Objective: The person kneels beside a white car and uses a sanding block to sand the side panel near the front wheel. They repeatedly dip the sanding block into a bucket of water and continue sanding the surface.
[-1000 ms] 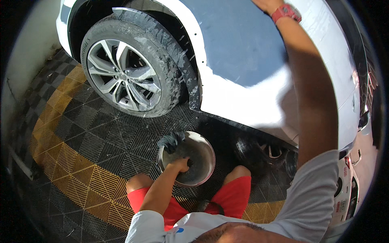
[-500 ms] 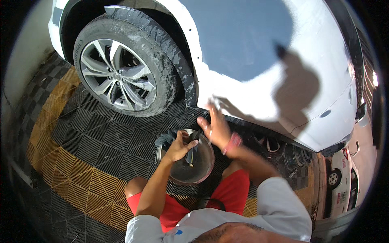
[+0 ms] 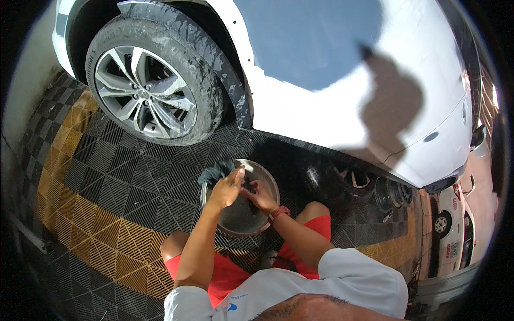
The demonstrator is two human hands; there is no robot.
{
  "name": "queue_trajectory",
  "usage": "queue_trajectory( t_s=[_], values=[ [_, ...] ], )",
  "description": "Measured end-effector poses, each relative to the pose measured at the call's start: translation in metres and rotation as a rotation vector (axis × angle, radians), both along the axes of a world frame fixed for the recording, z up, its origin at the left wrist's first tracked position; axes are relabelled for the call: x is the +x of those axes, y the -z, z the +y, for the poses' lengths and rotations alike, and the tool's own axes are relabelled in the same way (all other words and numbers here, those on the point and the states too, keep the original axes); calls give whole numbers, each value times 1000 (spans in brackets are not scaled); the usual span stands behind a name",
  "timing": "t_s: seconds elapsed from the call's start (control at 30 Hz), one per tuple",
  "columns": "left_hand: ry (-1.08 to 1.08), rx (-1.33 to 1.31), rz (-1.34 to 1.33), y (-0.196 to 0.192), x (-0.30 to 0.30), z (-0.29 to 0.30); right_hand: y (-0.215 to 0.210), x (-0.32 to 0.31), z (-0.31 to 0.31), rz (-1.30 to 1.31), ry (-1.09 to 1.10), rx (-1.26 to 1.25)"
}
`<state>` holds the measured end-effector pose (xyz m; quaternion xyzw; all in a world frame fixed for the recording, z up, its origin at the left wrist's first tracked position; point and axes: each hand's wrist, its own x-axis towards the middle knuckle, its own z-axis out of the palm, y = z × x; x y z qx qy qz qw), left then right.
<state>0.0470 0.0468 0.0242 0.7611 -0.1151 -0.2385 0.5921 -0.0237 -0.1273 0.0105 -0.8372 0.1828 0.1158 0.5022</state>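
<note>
closest in, the person crouches in red shorts [image 3: 225,275] and a white shirt, both forearms reaching down into a round metal bucket [image 3: 267,182] that stands on the black grid floor [image 3: 134,182] between the knees. the left hand [image 3: 227,188] is bent over the bucket's near-left rim, fingers curled beside a dark wet cloth [image 3: 215,172] draped on that rim; whether it grips the cloth, i cannot tell. the right hand [image 3: 261,196], red band at the wrist, is inside the bucket with fingers loosely bent, and what it holds is hidden. beyond, the tyre [image 3: 206,85] looks grimy and the white car body [image 3: 332,101] dry, so the washing seems barely begun.
</note>
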Motion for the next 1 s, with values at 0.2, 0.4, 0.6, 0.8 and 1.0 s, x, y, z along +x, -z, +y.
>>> queue_trajectory(
  t_s=[0.2,0.4,0.6,0.8,1.0],
  values=[
    [-139,41,-439,-25,-5,-9,102,40,-44,289,-718,-819],
    [-410,410,-705,-7,1,14,137,-7,-1,208,-576,-1005],
    [-218,558,-369,28,19,19,1,26,-23,-109,-1206,-1005],
    [-149,588,-276,28,32,25,-296,59,-59,-1012,-522,-1366],
    [-160,627,-304,33,37,16,-435,137,-95,-1445,-104,-1780]
  ],
)
